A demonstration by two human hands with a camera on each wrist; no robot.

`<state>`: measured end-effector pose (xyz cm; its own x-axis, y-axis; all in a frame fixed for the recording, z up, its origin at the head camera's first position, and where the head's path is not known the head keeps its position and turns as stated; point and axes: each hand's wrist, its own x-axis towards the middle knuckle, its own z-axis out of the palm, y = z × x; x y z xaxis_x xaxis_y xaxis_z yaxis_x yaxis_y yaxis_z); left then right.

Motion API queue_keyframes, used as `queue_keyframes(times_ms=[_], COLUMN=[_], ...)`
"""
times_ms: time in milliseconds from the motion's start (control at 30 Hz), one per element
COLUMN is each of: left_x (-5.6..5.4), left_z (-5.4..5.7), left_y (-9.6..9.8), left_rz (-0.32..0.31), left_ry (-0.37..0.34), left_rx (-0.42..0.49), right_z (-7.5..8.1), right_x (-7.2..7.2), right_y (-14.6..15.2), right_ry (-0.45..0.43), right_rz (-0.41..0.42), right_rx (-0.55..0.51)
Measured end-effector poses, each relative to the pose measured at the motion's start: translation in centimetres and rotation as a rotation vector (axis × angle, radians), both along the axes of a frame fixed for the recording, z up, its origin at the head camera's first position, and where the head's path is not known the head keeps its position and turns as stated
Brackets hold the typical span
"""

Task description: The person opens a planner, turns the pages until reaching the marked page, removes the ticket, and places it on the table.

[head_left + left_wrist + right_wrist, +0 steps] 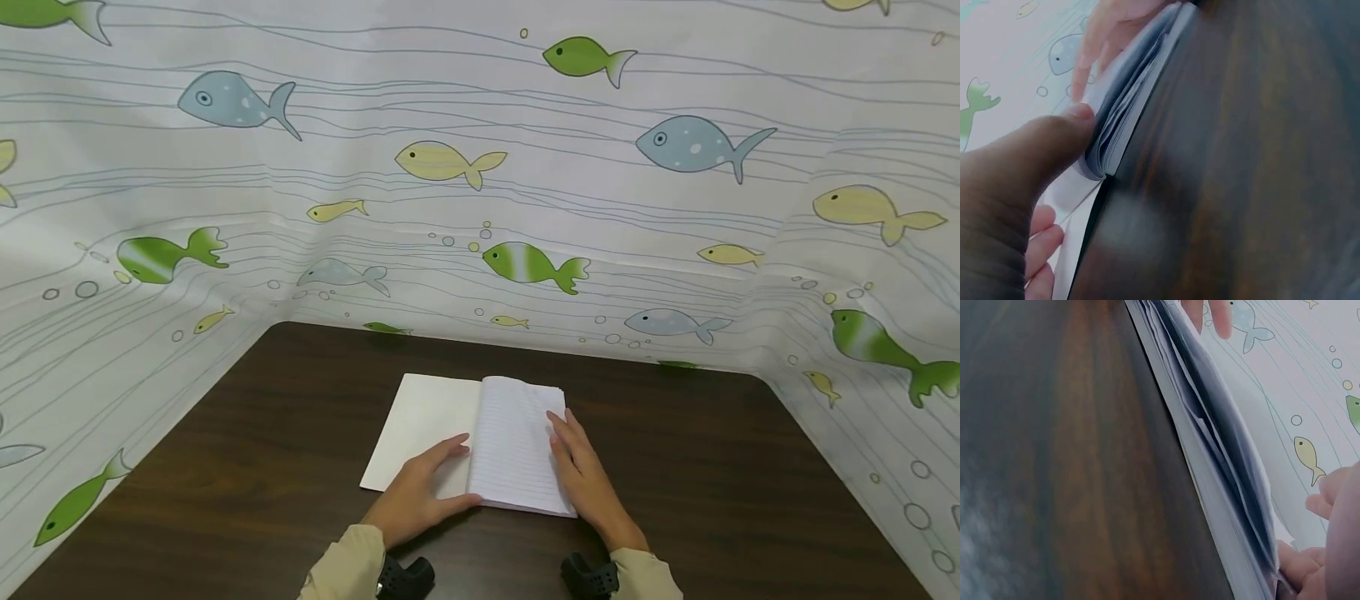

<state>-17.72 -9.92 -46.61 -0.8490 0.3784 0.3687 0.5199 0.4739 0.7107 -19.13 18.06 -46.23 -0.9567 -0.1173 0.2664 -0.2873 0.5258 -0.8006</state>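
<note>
An open notebook (517,442) lies on the dark table, its left side blank and its right page lined. My left hand (420,492) rests over the blank side, fingers spread, with its thumb at the bottom of the fold. In the left wrist view that thumb (1060,140) touches the bowed pages beside the spine. Along the notebook's right edge lies my right hand (588,479), its fingers extended and touching the lined page. The right wrist view shows loose, slightly lifted sheets (1210,437) and right-hand fingers (1300,565) at the page edge; whether they pinch a sheet is unclear.
The dark wooden table (225,450) extends on both sides of the notebook. A white fish-patterned sheet (450,208) stands along the back and both sides. Dark devices are strapped to the left wrist (405,577) and the right wrist (590,575).
</note>
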Motion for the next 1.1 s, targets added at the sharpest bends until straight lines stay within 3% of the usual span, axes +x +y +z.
queue_keyframes(times_ms=[167, 533, 733, 1000, 1100], left_x=[0.4, 0.5, 0.3, -0.5, -0.6], left_z=[0.1, 0.2, 0.1, 0.2, 0.1], left_y=[-0.3, -0.3, -0.4, -0.8, -0.8], left_rz=[0.008, 0.019, 0.144, 0.373, 0.367], left_ry=[0.054, 0.345, 0.45, 0.682, 0.699], left_rx=[-0.047, -0.098, -0.108, -0.192, -0.232], right_z=[0.1, 0.2, 0.3, 0.2, 0.2], right_x=[-0.1, 0.0, 0.0, 0.0, 0.0], right_y=[-0.2, -0.2, -0.3, -0.2, -0.2], right_ry=[-0.021, -0.064, -0.071, -0.056, -0.052], right_rz=[-0.017, -0.037, -0.059, -0.052, -0.048], right_rx=[-0.005, 0.031, 0.081, 0.102, 0.105])
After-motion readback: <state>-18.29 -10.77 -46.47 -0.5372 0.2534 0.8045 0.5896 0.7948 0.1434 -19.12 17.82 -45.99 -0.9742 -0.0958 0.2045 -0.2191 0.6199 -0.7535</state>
